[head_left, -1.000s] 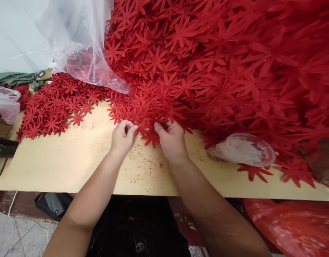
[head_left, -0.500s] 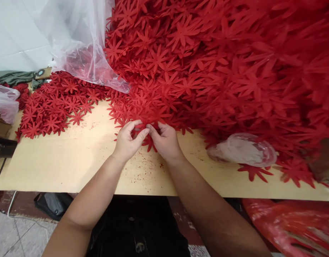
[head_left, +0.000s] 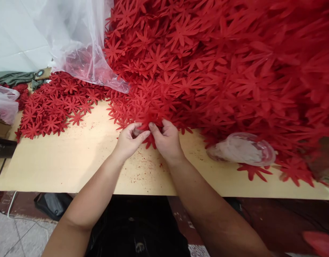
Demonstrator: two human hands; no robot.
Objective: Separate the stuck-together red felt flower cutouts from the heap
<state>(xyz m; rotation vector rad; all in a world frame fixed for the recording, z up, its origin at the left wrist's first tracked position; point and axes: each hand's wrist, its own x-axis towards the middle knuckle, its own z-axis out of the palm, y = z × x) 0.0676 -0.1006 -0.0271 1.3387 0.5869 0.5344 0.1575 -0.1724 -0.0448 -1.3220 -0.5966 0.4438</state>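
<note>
- I see my left hand (head_left: pixel 128 140) and right hand (head_left: pixel 166 140) side by side at the near foot of the big heap of red flower cutouts (head_left: pixel 220 67), thumbs almost touching.
- Both hands are pinched on the same red flower cutout (head_left: pixel 149 140) at the heap's near edge. Left thumb and forefinger are curled together on its left side; right thumb and fingers are closed on its right side.
- That cutout sits between the two hands, partly covered by them. Its lower petals stick out onto the tabletop (head_left: pixel 73 160). I can't tell if it's one piece or a few stacked.
- The heap fills the far and right part of the tabletop and rises well above the hands.
- Left of the heap: a clear plastic bag (head_left: pixel 76 46), draped over the heap's left edge, with red cutouts showing through it.
- Further left of the heap, past the bag: a flatter spread of the same cutouts (head_left: pixel 54 107) lying on the tabletop, well apart from the hands.
- Right of the hands, at the heap's near edge: a crumpled clear plastic wrapper (head_left: pixel 242 150) lying on loose cutouts.
- Red crumbs (head_left: pixel 143 169) are scattered on the bare tabletop just in front of the heap, under my wrists.
- Far left of the heap, at the tabletop's end: another small plastic bag (head_left: pixel 5 103) and some green cloth (head_left: pixel 14 76).
</note>
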